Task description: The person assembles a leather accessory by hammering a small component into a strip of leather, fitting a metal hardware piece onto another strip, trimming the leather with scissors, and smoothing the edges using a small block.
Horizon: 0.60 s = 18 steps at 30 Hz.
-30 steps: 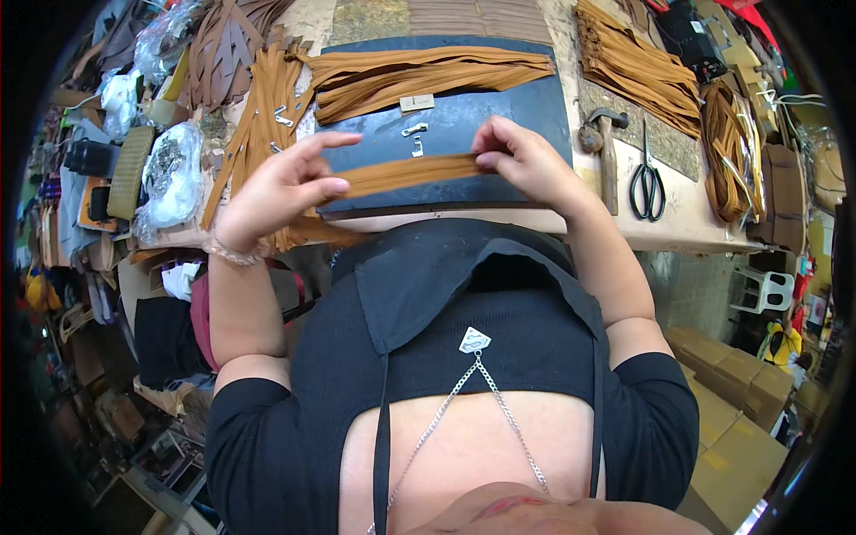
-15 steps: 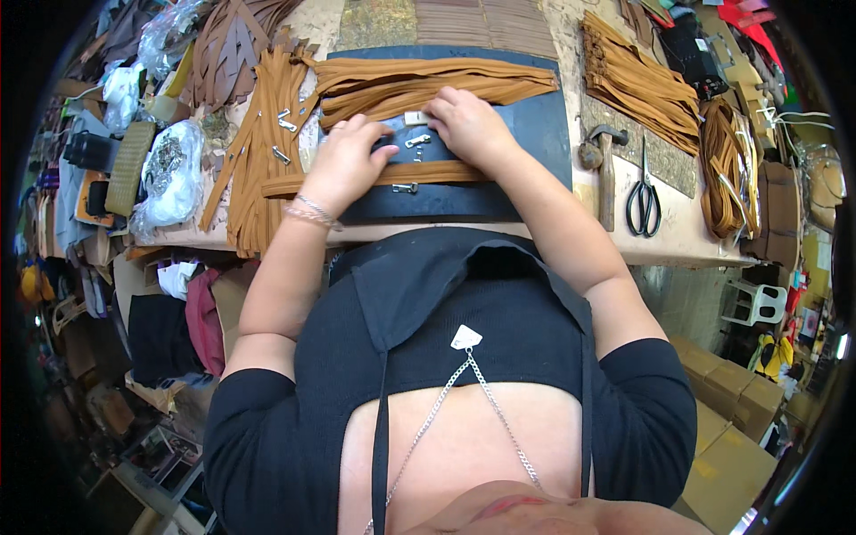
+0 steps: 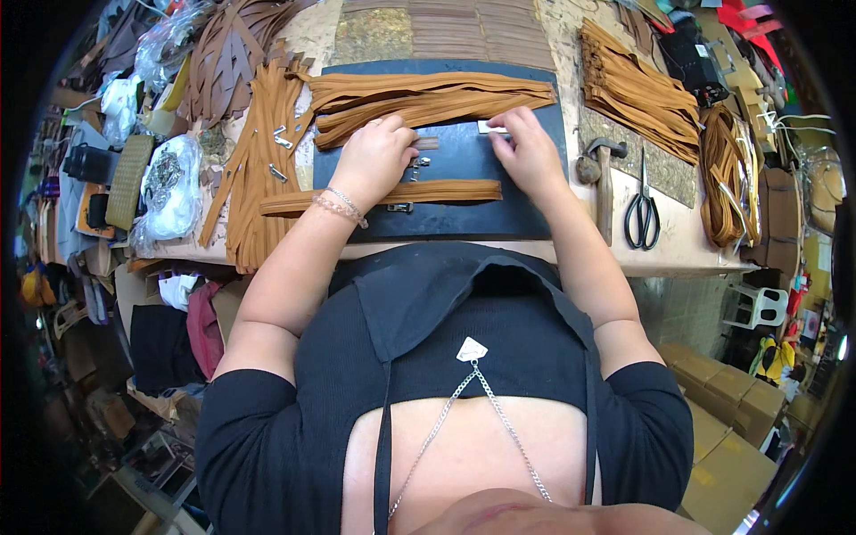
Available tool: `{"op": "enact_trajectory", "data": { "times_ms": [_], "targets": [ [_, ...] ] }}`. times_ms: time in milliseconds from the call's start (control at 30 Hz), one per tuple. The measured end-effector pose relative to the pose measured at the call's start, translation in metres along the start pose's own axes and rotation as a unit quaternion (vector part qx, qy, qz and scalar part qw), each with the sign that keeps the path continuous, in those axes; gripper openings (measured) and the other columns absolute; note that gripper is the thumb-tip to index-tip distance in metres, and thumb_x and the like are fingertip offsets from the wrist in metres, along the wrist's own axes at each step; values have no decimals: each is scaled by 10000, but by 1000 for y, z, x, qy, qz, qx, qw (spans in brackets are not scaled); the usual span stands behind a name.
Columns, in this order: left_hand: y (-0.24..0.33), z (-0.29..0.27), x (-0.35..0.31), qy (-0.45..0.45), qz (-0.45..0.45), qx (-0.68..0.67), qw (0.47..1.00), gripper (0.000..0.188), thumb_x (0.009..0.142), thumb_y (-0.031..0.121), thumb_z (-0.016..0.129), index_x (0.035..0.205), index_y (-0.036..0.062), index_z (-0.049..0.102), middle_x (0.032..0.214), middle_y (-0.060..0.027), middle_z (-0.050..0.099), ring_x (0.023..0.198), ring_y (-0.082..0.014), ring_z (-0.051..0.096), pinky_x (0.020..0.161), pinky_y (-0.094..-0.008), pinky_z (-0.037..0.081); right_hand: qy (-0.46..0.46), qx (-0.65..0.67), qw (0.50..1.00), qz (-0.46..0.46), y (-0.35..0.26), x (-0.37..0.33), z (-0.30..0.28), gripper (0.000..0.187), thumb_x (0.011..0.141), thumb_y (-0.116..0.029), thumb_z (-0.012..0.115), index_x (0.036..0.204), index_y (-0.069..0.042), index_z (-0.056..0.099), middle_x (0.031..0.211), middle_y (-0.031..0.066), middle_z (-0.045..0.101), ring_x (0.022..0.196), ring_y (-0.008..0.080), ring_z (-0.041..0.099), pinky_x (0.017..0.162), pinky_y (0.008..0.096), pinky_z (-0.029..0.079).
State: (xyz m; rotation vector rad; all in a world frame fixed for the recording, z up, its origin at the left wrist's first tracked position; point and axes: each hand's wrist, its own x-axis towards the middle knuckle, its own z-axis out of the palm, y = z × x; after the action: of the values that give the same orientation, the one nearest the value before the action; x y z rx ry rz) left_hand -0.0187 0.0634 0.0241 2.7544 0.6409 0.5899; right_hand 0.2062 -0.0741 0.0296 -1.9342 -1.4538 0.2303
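While both my hands rest on the dark cutting mat [image 3: 464,214] | left hand [image 3: 373,159] curled over small metal buckles [image 3: 417,164] | right hand [image 3: 526,152] pinching a pale tag [image 3: 491,127] | tan leather strap [image 3: 392,194] just below | hammer [image 3: 602,178], scissors [image 3: 642,209] right on bench [image 3: 678,254].

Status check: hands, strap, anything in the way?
Left hand flat on dark mat, by small metal buckles. Right hand pinching small pale tag. Tan strap lies near edge, untouched. Hammer, scissors off right.

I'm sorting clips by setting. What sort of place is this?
Probably a small leather-goods workshop: piles of tan straps cover the workbench, with a hammer and scissors beside a dark work mat.
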Motion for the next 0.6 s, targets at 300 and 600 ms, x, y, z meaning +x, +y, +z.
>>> {"op": "enact_trajectory", "data": {
  "times_ms": [300,600],
  "targets": [
    [32,-4,19,3,103,-92,990,126,845,164,696,898,51,682,851,-99,633,857,-307,634,772,-401,526,-74,129,981,-125,-23,-7,6,250,869,-34,680,1119,-47,672,1005,122,642,933,284,635,833,341,516],
    [75,24,-12,-31,186,-126,974,270,851,160,710,1117,115,701,1088,-25,667,967,-227,601,844,-369,503,-62,195,966,155,24,-56,-32,118,930,-89,660,1033,-34,678,926,46,674,858,129,608,798,276,494]
  ]
}}
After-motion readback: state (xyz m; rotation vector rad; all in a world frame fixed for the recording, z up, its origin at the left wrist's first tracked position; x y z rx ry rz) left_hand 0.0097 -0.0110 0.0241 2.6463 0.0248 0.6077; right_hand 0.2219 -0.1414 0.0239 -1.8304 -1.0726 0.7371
